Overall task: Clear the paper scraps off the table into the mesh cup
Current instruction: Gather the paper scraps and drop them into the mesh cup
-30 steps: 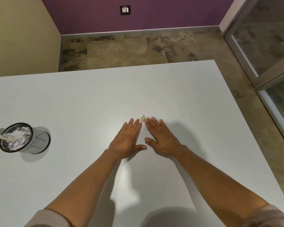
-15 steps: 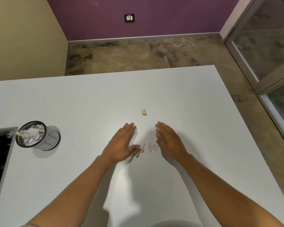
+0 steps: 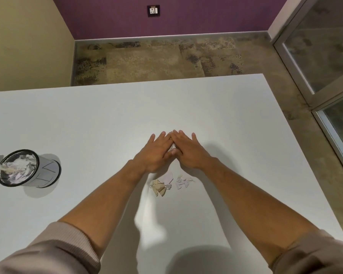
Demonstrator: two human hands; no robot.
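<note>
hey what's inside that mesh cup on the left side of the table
The mesh cup holds crumpled white and pale paper scraps, heaped near its rim. Whatever lies beneath them is covered.

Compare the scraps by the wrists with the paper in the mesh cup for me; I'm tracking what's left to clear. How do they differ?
The loose scraps lie flat on the white table, between the forearms; the paper in the mesh cup is crumpled and heaped to the rim. The loose scraps are small, separate pieces, tan, pale lilac and white; the cup's paper is bigger wads, packed together. Both are pale torn paper.
</note>
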